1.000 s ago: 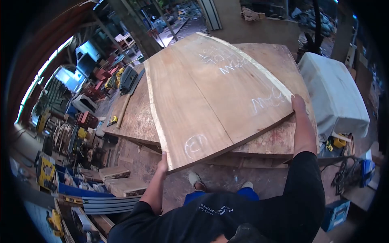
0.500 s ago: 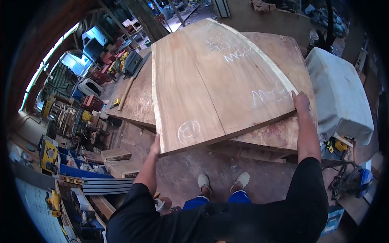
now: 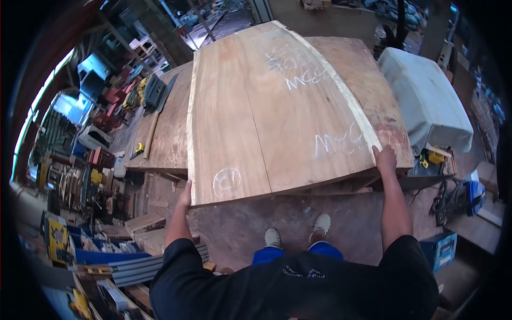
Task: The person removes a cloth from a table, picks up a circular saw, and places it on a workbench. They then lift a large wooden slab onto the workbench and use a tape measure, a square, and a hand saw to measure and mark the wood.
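Observation:
A wide wooden slab (image 3: 240, 112) with pale live edges and white chalk writing lies across a worn wooden workbench (image 3: 168, 120). Its near end sticks out past the bench's front edge, and a thin dark line runs along its length. My left hand (image 3: 184, 195) grips the slab's near left corner, with the thumb up along the side and the other fingers hidden. At the near right corner my right hand (image 3: 385, 159) is wrapped round the edge, thumb on top; its fingertips are partly hidden.
On the bench's left lie a yellow tape measure (image 3: 139, 148), a wooden stick (image 3: 151, 134) and a grey power tool (image 3: 154, 93). A cloth-covered block (image 3: 424, 98) stands at the right. Wood offcuts (image 3: 145, 223) lie to my left, a blue tool (image 3: 474, 196) to my right.
The slab has turned slightly, its near right corner coming toward me and its near left corner shifting left. Both hands have kept their hold. The view has shifted a little.

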